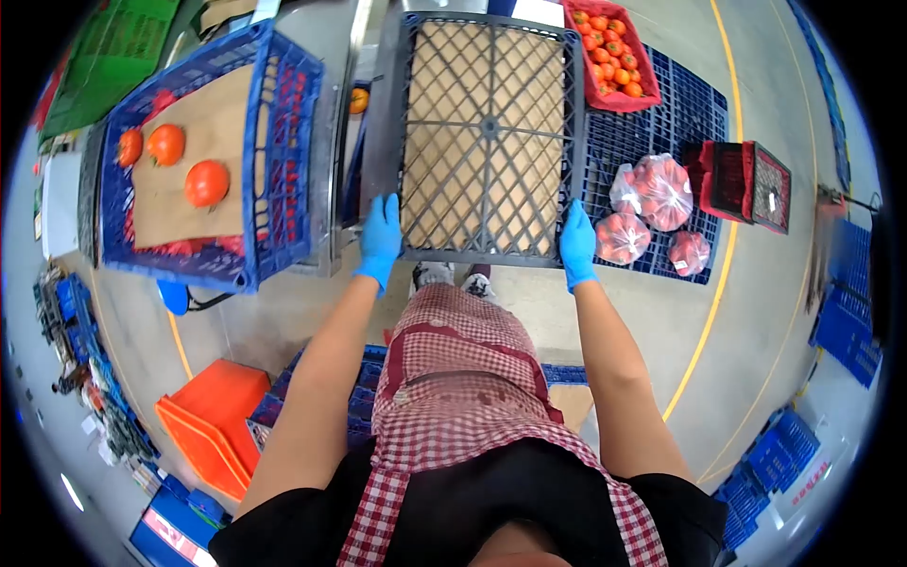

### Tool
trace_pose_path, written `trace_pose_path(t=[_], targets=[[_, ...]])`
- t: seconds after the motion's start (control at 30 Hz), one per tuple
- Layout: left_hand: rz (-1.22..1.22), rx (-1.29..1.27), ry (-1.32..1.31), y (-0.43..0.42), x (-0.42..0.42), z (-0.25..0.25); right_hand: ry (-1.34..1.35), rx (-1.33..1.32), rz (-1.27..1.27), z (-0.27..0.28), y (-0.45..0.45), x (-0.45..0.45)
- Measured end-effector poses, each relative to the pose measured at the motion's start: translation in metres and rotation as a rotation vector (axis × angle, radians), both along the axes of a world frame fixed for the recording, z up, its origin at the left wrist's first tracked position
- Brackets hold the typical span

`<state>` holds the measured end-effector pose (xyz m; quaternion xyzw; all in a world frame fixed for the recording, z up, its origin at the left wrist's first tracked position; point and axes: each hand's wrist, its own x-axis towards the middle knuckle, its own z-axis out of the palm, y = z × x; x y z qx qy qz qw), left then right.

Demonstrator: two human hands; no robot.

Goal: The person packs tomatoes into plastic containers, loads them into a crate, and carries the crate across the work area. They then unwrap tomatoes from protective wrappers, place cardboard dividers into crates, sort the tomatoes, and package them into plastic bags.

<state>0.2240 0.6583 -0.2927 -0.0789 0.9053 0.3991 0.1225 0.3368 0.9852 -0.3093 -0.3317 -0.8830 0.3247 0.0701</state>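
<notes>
A black plastic crate [489, 125] with a diamond lattice is held out in front of me, with brown paper or cardboard [521, 194] showing through it. My left hand [382, 238], in a blue glove, grips the crate's near left corner. At the near right corner, my right hand [577, 241], gloved the same way, holds the other side. Most of the fingers are hidden beneath or behind the rim. To the left is a blue crate [249, 180] lined with brown paper, with a few large tomatoes [207, 183] inside.
A red-lined crate of tomatoes [614, 57] and bagged red produce [663, 192] are on a blue pallet [675, 94] to the right. A smaller black-and-red crate [746, 184] stands beyond. Behind my left arm is an orange bin [213, 416]. Green crates [109, 61] are at far left.
</notes>
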Motion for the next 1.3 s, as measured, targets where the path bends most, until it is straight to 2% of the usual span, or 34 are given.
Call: trace_pose_path(t=[0.07,0.13,0.23,0.3,0.33,0.6,0.67,0.73,0.8,0.87,0.9,0.93,0.97,1.0,1.03,1.13,1.2,1.3], targets=[[0.010,0.066,-0.118,-0.005,0.008,0.010,-0.222,-0.190,-0.079,0.015,-0.001,0.001],[0.019,0.168,-0.166,-0.005,0.010,0.013,-0.113,-0.186,-0.077,0.011,-0.002,0.001],[0.041,0.379,-0.129,-0.006,0.009,0.004,-0.092,-0.300,-0.092,0.006,0.004,-0.003],[0.117,0.493,-0.220,-0.009,0.009,-0.002,-0.106,-0.435,-0.118,0.006,0.007,-0.001],[0.155,0.554,-0.259,-0.008,0.009,-0.003,-0.124,-0.418,-0.119,0.004,0.008,0.000],[0.277,0.536,-0.027,-0.003,0.014,-0.003,-0.112,-0.143,-0.127,0.036,-0.011,-0.002],[0.303,0.577,-0.003,-0.003,0.008,-0.003,-0.100,-0.137,-0.107,0.019,-0.004,-0.001],[0.327,0.677,-0.054,-0.005,0.007,0.001,-0.126,-0.208,-0.061,0.019,0.005,-0.005],[0.399,0.630,0.008,-0.003,0.015,-0.004,-0.073,-0.417,-0.117,0.033,0.005,-0.002],[0.553,0.583,0.101,0.013,0.027,0.022,0.010,-0.313,-0.110,0.017,0.006,0.001],[0.648,0.675,0.071,0.014,0.040,0.041,-0.059,0.077,-0.048,0.039,-0.006,-0.001],[0.696,0.719,0.054,0.004,0.059,0.011,0.126,0.340,0.035,0.052,-0.022,0.004],[0.748,0.758,0.032,-0.004,0.078,-0.021,0.233,0.310,0.205,0.071,-0.039,-0.002],[0.801,0.815,-0.275,0.010,0.093,0.014,0.329,0.274,0.375,0.090,-0.058,-0.004],[0.844,0.860,-0.586,0.030,0.105,0.053,0.281,0.303,0.449,0.100,-0.079,-0.007],[0.654,0.986,-0.557,0.057,0.109,0.026,0.112,0.330,0.629,0.097,-0.123,-0.033],[0.628,1.016,-0.561,0.056,0.098,0.021,0.063,0.380,0.725,0.078,-0.132,-0.043],[0.545,1.043,-0.551,0.049,0.099,0.022,0.014,0.387,0.735,0.071,-0.133,-0.041]])
